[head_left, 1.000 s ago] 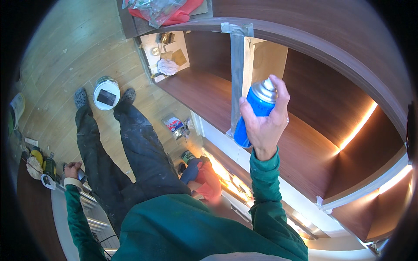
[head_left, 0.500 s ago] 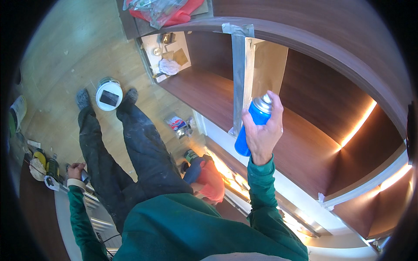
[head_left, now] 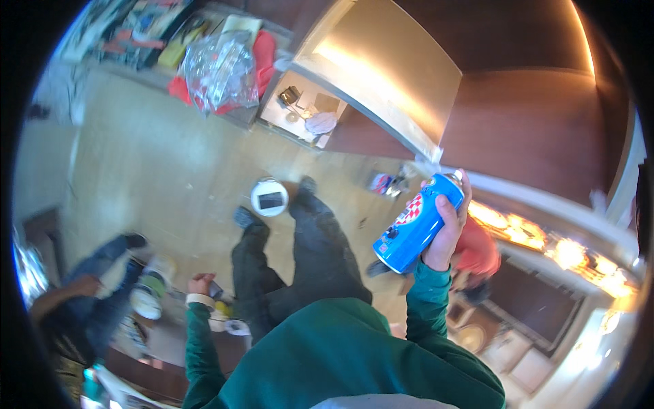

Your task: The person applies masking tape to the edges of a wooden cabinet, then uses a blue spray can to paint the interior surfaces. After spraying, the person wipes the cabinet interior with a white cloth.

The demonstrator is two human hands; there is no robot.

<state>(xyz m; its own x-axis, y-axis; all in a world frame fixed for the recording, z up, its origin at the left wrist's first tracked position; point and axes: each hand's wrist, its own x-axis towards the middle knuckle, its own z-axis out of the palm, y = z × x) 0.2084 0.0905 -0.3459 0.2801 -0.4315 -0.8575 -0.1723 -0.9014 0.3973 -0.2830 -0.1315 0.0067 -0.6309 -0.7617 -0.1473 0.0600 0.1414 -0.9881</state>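
A blue spray can (head_left: 419,225) with a red-and-white checked patch is in my right hand (head_left: 444,235), my fingers wrapped round it. The can leans with its top up to the right, and a fingertip rests near the nozzle. My left hand (head_left: 200,285), lower and left, is closed round a small dark grey thing (head_left: 215,290) whose kind I cannot make out. My feet straddle a white round bucket (head_left: 270,198) with a dark flat rectangle on top.
Wooden shelving (head_left: 531,136) with light strips rises at upper right. Clear plastic bags (head_left: 221,71) lie on red cloth on a surface at upper left. One person (head_left: 88,293) is at lower left; another, in a red top (head_left: 477,249), is below the shelving. A packet (head_left: 383,183) lies on the floor.
My view has swung, and the shelving has slid to the upper right. The spray can has tipped and turned, showing its checked side. A person at lower left has come into view.
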